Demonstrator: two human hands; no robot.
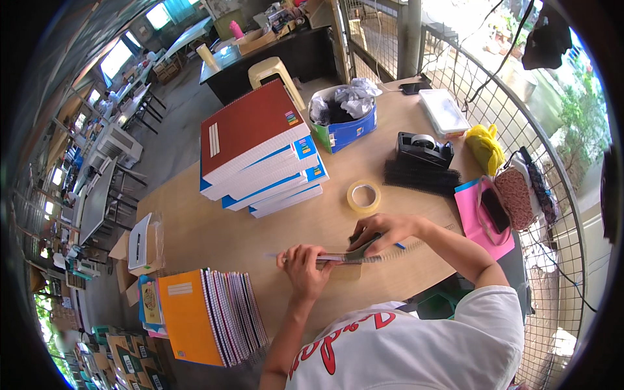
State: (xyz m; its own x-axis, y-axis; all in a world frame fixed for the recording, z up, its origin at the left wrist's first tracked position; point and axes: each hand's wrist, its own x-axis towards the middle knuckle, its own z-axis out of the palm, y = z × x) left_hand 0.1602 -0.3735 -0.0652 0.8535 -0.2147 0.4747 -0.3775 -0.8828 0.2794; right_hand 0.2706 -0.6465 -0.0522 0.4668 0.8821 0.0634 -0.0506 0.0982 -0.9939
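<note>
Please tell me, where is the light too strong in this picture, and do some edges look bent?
Head view: glare whitens a bright rectangular window at upper left and the outdoor ground at upper right; head view: the grey wire-mesh fence curves near the rim, likely lens distortion; head view: the bare left hand and right hand look fairly sharp.

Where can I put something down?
On the pale wooden table, there's bare room between the tall red-topped notebook stack and the orange-topped spiral notebooks, and a small patch between that stack and the round yellowish tape roll. It's crowded around the black tape dispenser and flat pink folder.
</note>
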